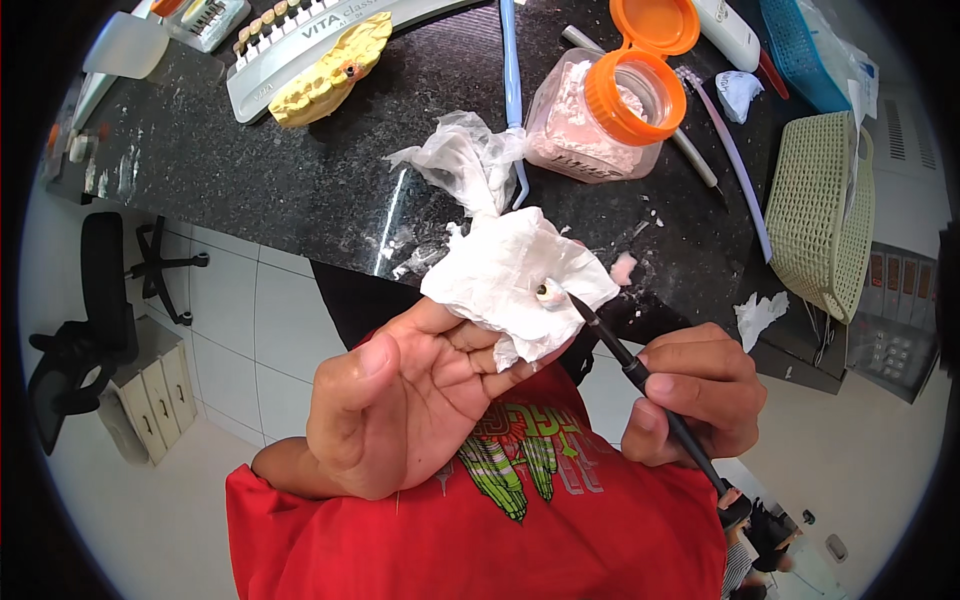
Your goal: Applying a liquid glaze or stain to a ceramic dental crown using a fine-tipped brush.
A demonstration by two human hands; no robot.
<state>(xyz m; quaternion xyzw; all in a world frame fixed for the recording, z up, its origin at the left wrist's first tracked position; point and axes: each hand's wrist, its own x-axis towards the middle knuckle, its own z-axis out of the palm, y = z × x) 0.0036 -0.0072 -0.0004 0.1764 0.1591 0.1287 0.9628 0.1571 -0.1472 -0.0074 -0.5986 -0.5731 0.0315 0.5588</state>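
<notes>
My left hand (405,415) is palm up, its fingers beneath a folded white tissue (478,262) that it holds up at the edge of the dark bench. On the tissue sits a small whitish dental crown (546,293) with a dark spot on its near side. My right hand (705,395) grips a thin black-handled brush (637,375) in a pen hold. The brush's dark pointed tip is at the crown's right side; whether it touches cannot be made out. My left fingertips are hidden by the tissue.
An open jar of pink powder (570,135) with an orange lid stands behind the tissue, near a blue-handled tool (511,70) and crumpled clear plastic (465,155). A yellow dental model (330,80) leans on a grey shade guide (275,80). A woven basket (815,215) borders the right.
</notes>
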